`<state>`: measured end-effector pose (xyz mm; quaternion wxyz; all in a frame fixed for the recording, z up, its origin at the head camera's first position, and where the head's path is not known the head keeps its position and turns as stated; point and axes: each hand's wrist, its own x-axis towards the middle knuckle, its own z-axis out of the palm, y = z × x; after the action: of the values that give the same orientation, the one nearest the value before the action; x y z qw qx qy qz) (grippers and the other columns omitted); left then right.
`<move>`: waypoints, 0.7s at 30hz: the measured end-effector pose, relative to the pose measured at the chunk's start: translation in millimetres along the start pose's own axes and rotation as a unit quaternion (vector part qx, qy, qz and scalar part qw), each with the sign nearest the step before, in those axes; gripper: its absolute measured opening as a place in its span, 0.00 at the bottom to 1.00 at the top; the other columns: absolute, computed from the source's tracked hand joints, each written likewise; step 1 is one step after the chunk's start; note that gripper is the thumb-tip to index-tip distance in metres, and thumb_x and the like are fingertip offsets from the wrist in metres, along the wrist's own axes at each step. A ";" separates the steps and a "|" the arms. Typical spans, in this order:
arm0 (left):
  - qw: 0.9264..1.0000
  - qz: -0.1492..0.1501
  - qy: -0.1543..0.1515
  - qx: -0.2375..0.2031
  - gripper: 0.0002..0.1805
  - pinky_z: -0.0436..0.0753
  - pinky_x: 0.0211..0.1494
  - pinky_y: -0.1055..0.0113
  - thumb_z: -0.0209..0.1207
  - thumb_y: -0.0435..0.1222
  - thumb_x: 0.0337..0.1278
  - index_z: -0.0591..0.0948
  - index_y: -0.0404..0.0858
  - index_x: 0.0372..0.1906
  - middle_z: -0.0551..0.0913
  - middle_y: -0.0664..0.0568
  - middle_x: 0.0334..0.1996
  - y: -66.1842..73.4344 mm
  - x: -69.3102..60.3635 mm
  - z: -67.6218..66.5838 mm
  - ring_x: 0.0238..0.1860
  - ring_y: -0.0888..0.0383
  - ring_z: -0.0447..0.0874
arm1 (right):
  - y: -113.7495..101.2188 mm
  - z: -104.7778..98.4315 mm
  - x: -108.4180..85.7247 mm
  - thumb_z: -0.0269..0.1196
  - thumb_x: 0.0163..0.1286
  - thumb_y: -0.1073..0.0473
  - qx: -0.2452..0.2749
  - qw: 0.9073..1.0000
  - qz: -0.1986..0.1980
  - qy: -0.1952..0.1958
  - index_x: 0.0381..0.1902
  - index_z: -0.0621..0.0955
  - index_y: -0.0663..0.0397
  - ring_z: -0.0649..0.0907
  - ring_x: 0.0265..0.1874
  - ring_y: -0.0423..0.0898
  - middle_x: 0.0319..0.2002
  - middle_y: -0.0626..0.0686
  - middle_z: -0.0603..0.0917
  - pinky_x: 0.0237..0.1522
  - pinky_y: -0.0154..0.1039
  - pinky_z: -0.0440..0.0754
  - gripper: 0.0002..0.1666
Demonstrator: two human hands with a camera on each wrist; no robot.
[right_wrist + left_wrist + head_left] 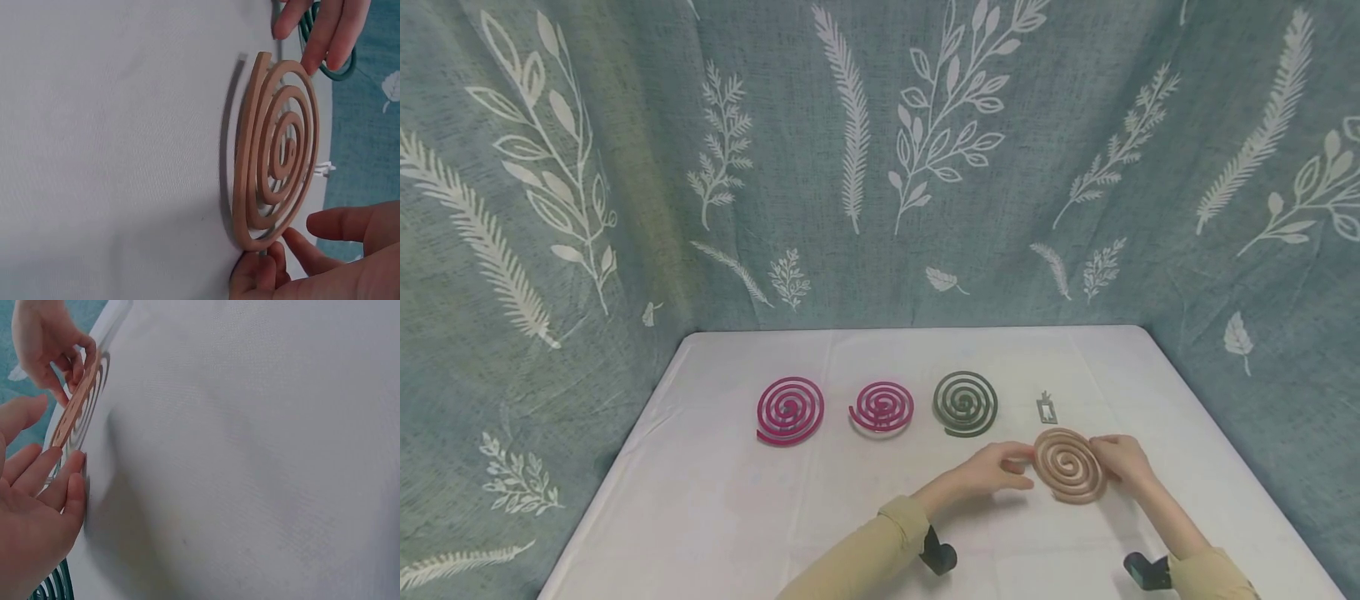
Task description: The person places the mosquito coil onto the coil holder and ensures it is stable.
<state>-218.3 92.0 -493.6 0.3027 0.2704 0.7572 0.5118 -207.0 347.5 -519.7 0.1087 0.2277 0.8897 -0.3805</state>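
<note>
A tan mosquito coil (pixel 1072 467) is held slightly above the white table, its shadow beside it in the right wrist view. My right hand (pixel 1122 460) grips its right edge, fingers curled at the rim. On the other side, my left hand (pixel 992 469) has its fingers extended, with fingertips at the coil's left edge; whether they press on it I cannot tell. The right wrist view shows the coil (pixel 250 150) tilted, the right thumb (pixel 337 223) standing off from it. Just behind the coil lies a small metal stand (pixel 1047 419).
A green coil (pixel 966 373) lies left of the stand. Two magenta coils, one in the middle (pixel 883 384) and one at the left (pixel 790 379), continue the row. A patterned blue-green curtain (pixel 880 283) surrounds the table (pixel 715 500) at the back and sides.
</note>
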 end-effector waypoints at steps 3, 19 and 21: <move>1.000 -0.004 0.013 -0.023 0.30 0.79 0.57 0.66 0.62 0.33 0.56 0.69 0.38 0.65 0.73 0.47 0.64 -0.1 -0.3 1.1 0.60 0.50 0.77 | -16.9 -4.8 -17.3 0.47 0.70 0.54 0.028 1.000 0.004 0.001 0.58 0.70 0.76 0.80 0.47 0.60 0.56 0.75 0.73 0.34 0.32 0.81 0.30; 0.989 0.023 0.108 -0.098 0.33 0.83 0.49 0.63 0.62 0.31 0.55 0.66 0.41 0.67 0.72 0.44 0.60 0.8 4.0 8.3 0.50 0.50 0.84 | -40.3 -11.1 -43.0 0.46 0.70 0.61 0.169 0.985 0.009 -0.022 0.64 0.61 0.77 0.74 0.21 0.33 0.49 0.70 0.78 0.22 0.26 0.74 0.30; 0.988 0.032 0.105 -0.105 0.34 0.83 0.49 0.66 0.62 0.30 0.55 0.65 0.39 0.68 0.70 0.44 0.61 0.0 4.2 8.1 0.49 0.50 0.84 | -42.6 -10.5 -44.8 0.46 0.70 0.61 0.177 0.984 0.007 -0.018 0.64 0.61 0.77 0.73 0.21 0.32 0.50 0.69 0.78 0.22 0.25 0.74 0.30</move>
<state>-215.2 100.0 -496.7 0.2315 0.2059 0.7174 0.6240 -188.9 314.9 -469.4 0.0855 0.2422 0.8046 -0.5354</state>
